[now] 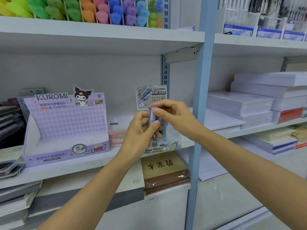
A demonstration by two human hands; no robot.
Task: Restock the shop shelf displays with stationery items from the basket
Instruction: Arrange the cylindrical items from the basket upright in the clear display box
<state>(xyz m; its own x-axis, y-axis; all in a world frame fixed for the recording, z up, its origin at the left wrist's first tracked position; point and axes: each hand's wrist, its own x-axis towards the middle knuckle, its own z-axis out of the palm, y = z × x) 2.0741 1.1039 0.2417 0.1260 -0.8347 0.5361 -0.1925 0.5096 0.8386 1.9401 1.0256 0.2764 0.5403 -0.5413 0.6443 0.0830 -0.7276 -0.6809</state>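
- The middle shelf (pixel 66 170) carried a lilac Kuromi display box (pixel 66 130) at its left, standing upright.
- Just right of it stood a small pink-and-white box (pixel 116 136), then a clear lead-refill display (pixel 172 144) with a printed header card.
- The upper shelf (pixel 99 35) held a rack of coloured highlighters (pixel 83 10).
- The right-bay shelf (pixel 221 120) bore white paper stacks (pixel 240 103).
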